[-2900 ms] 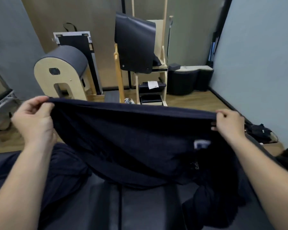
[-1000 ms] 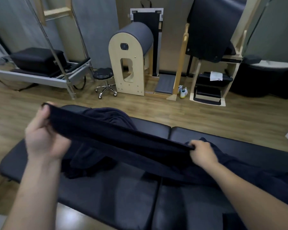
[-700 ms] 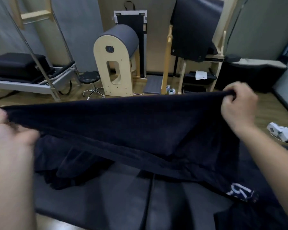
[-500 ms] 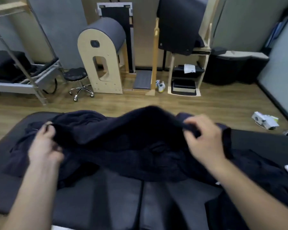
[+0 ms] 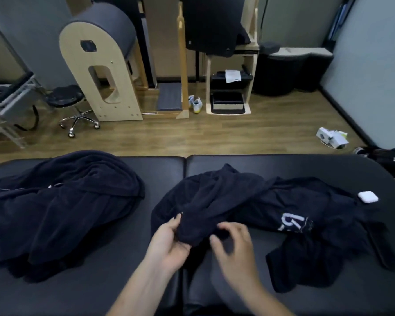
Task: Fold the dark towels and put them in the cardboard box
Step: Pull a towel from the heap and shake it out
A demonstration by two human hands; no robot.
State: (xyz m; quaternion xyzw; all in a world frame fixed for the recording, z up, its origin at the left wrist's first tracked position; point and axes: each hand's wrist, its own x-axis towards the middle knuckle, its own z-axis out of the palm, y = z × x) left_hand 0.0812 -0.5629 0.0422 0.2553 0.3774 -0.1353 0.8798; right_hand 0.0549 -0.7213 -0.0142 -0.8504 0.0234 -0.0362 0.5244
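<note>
A crumpled dark navy towel (image 5: 249,201) with a white logo lies on the right half of the black padded table (image 5: 283,164). My left hand (image 5: 169,238) grips its near edge from the left. My right hand (image 5: 234,240) is blurred, its curled fingers touching the same edge; whether it holds the cloth is unclear. A second dark towel (image 5: 62,201) lies bunched on the table's left half. No cardboard box is in view.
A small white earbud case (image 5: 367,196) sits on the table at the right. Beyond the table are a wooden floor, a rolling stool (image 5: 66,100), a wooden barrel frame (image 5: 100,65), a wooden shelf unit (image 5: 229,87) and a white gadget (image 5: 332,137) on the floor.
The towel that was stretched between both raised hands has come down onto the table. Both hands have moved together to its near edge, and the view has tilted down.
</note>
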